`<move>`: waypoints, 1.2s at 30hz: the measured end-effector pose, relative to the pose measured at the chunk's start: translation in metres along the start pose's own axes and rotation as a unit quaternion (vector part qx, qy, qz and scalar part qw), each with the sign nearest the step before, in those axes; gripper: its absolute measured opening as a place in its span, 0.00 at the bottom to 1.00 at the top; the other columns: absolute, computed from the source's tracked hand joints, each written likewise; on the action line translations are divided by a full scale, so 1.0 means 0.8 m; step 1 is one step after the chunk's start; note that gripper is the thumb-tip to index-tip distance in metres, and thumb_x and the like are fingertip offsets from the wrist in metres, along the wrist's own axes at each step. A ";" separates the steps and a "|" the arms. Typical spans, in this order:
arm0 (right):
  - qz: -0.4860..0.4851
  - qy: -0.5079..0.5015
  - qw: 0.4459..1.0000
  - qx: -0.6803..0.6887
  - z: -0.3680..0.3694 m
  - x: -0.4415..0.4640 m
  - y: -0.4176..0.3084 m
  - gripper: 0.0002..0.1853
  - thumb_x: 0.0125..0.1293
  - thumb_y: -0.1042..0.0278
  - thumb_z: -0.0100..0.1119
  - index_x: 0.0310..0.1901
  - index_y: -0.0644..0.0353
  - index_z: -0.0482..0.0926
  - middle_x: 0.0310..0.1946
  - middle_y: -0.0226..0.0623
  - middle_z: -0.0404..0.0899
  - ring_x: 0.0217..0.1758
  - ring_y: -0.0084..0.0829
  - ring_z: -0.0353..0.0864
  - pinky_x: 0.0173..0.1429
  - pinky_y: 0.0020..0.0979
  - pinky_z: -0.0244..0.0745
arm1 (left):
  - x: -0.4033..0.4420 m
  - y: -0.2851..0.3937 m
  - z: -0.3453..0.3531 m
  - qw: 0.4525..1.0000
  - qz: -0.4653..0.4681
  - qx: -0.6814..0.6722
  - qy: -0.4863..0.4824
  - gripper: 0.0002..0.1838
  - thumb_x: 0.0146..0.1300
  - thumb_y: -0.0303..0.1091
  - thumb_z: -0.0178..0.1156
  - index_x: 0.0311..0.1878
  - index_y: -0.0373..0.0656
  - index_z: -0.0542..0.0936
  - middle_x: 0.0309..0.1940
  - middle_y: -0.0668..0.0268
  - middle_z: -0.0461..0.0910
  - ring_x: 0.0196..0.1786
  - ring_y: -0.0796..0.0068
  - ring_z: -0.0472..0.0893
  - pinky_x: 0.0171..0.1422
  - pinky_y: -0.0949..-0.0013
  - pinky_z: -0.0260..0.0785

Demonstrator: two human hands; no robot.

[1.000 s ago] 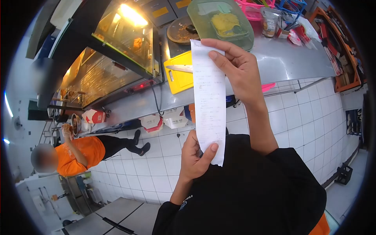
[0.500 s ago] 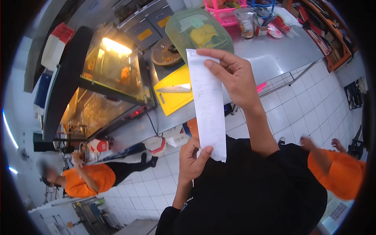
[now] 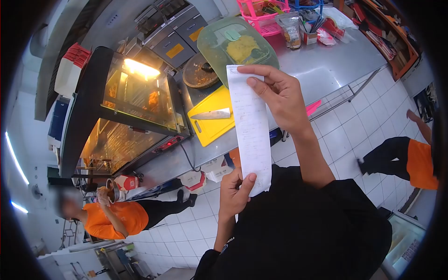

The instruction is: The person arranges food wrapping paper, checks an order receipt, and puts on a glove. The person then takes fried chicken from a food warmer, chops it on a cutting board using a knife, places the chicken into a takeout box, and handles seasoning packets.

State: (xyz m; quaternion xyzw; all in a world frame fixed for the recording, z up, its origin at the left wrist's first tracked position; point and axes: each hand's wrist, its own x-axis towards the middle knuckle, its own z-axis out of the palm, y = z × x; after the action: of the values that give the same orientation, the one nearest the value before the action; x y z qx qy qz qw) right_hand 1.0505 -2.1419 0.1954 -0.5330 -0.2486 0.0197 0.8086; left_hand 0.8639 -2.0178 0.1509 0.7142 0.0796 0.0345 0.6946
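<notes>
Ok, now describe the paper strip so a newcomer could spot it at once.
Find the long steel counter, then the yellow cutting board on it. In front of the board's right edge, the right hand above and left hand below hold up the paper strip. Unlike the yellow board and the knife on it, the strip is white, long and narrow, with faint print.

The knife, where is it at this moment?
In the head view, the knife lies on the yellow cutting board, immediately left of the white paper strip.
</notes>
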 end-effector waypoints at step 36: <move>0.027 0.036 0.999 -0.013 0.014 -0.005 0.007 0.15 0.70 0.75 0.54 0.56 0.63 0.78 0.36 0.34 0.82 0.36 0.16 0.79 0.40 0.19 0.75 | -0.003 -0.013 0.002 1.000 -0.014 0.015 -0.005 0.15 0.69 0.37 0.58 0.29 0.38 0.75 0.15 0.73 0.71 0.16 0.88 0.66 0.21 0.77 0.53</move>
State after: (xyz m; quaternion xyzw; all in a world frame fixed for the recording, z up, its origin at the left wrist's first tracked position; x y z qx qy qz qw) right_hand 1.0439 -2.1313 0.1927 -0.5499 -0.2053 0.0188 0.8094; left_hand 0.8608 -2.0193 0.1409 0.7233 0.0868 0.0200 0.6848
